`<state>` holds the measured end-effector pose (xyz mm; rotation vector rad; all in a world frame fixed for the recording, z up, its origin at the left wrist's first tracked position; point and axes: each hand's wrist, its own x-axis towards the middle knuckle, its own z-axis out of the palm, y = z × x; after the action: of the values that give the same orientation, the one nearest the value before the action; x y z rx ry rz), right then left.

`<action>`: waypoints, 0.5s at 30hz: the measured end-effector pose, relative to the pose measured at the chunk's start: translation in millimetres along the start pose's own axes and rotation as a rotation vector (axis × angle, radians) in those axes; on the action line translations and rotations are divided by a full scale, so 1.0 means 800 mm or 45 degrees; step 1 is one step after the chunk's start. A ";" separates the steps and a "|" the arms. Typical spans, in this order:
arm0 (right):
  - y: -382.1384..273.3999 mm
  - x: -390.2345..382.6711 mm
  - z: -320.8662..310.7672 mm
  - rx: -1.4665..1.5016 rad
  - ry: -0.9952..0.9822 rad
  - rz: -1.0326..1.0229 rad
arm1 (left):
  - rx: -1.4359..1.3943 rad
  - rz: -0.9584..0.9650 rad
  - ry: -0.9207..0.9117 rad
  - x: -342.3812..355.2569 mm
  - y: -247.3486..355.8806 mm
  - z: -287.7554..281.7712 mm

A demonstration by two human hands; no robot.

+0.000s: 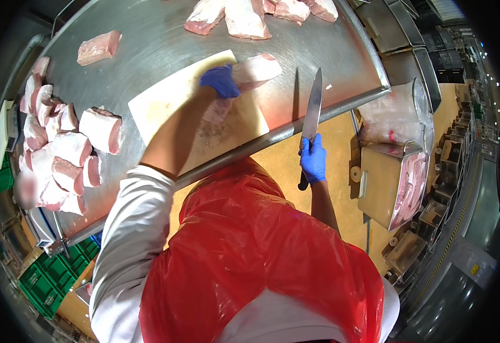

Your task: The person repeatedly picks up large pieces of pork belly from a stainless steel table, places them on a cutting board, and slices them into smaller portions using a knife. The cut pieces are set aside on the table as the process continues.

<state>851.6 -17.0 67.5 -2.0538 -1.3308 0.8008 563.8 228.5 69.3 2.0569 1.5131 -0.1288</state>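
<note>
A long pale piece of meat [258,70] lies across the white cutting board [167,106], its far right end reaching past the board's edge. My left hand [220,80], in a blue glove, is closed over the middle of this piece and hides part of it. Off to the right, beyond the table's front edge, my right hand [314,158] in a blue glove grips a long knife [313,106] by its dark handle. The blade points away from me and stands apart from the meat.
Several cut meat chunks [72,150] are heaped at the left of the steel table [147,46]. A single piece [99,47] lies farther back, and larger slabs [247,17] line the far side. A meat-filled metal bin [390,186] stands right; green crates [47,280] are lower left.
</note>
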 end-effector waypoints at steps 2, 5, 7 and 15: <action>-0.009 -0.001 0.001 -0.008 -0.047 0.018 | -0.031 0.096 -0.124 -0.034 -0.019 -0.041; -0.003 -0.002 0.014 -0.047 -0.101 -0.102 | 0.059 -0.031 -0.198 -0.095 -0.042 -0.031; 0.008 -0.001 0.032 -0.192 -0.064 -0.287 | 0.207 -0.197 -0.109 -0.158 -0.034 -0.010; -0.079 -0.037 0.092 -0.362 -0.309 -0.481 | -0.102 -0.574 0.693 -0.292 -0.114 0.085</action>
<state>750.2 -12.3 69.7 -1.8577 -1.9938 0.7381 416.3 14.6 70.7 1.7303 2.2549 0.3435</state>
